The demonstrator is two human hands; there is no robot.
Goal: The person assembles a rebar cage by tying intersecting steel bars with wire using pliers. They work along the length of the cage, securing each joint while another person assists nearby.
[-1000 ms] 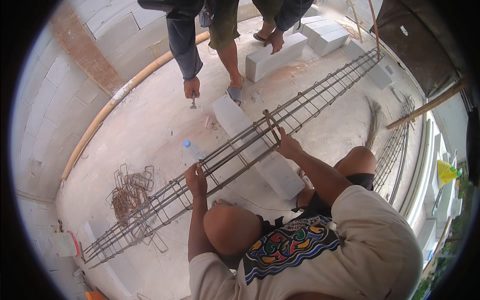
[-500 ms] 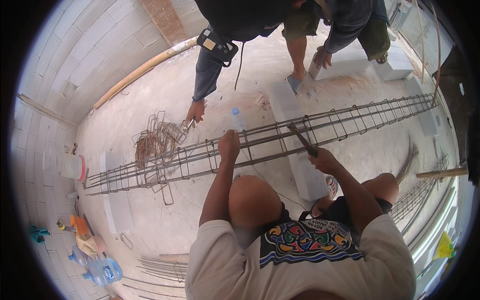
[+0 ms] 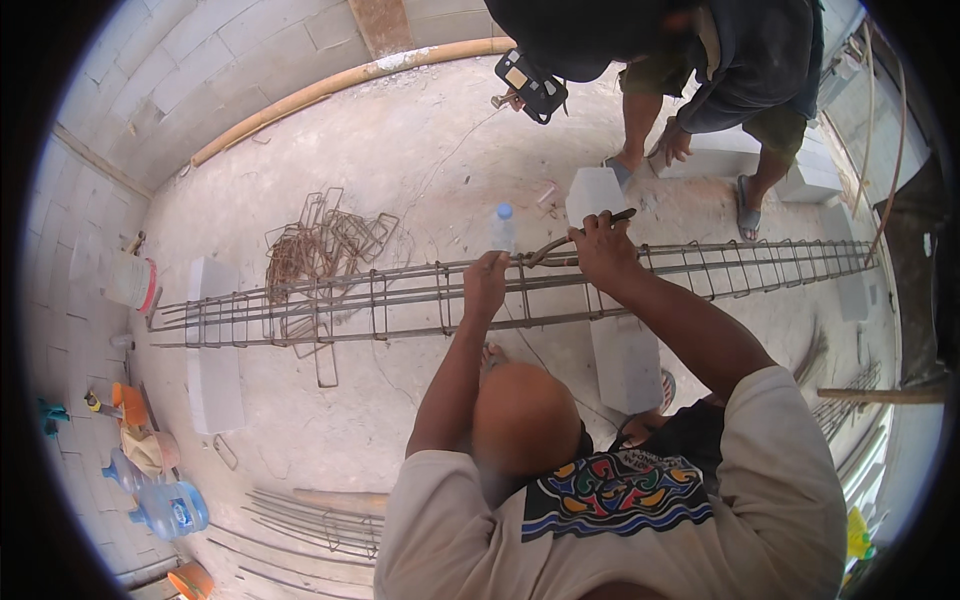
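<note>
A long rebar cage (image 3: 430, 325) of dark bars and square stirrups lies across in front of me, resting on white blocks. My left hand (image 3: 485, 285) is closed on the cage's far bars, its fingertips partly hidden. Just to the right, my right hand (image 3: 603, 248) grips a pair of dark pincers (image 3: 548, 250) from above. Their jaws meet the far bars beside a stirrup, close to my left fingers. Whether a tie wire sits in the jaws is too small to tell. A clear bottle with a blue cap (image 3: 503, 228) stands just behind the bars.
Loose stirrups (image 3: 310, 245) lie piled beyond the cage. A white block (image 3: 625, 365) supports it near my knee, another block (image 3: 215, 390) at left. A co-worker (image 3: 740, 70) bends at far right, a metal tool in one hand. Water jugs (image 3: 170, 508) and loose rods (image 3: 310, 525) lie lower left.
My right hand has swung up and over the far bars with the pincers, now near my left hand. The co-worker's tool hand has drawn back from the stirrup pile. The view has shifted.
</note>
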